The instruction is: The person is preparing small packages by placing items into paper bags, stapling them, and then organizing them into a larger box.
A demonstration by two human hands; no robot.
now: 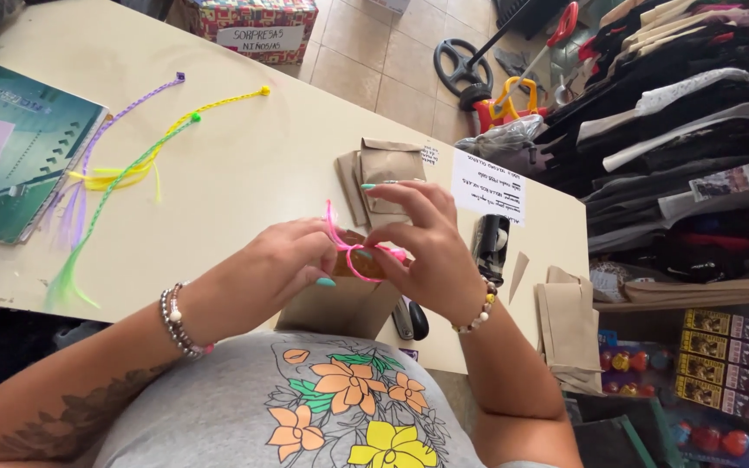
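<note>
At frame centre, above the cream counter, a pink braided strand runs sideways between both hands: left hand fingers pinch one end, right hand fingers pinch the other against a brown paper bag.

Three braided strands are lying on the table: one purple, one yellow, one green. A fourth strand (pink) is sitting between two hands. One stapler is resting nearby.
</note>
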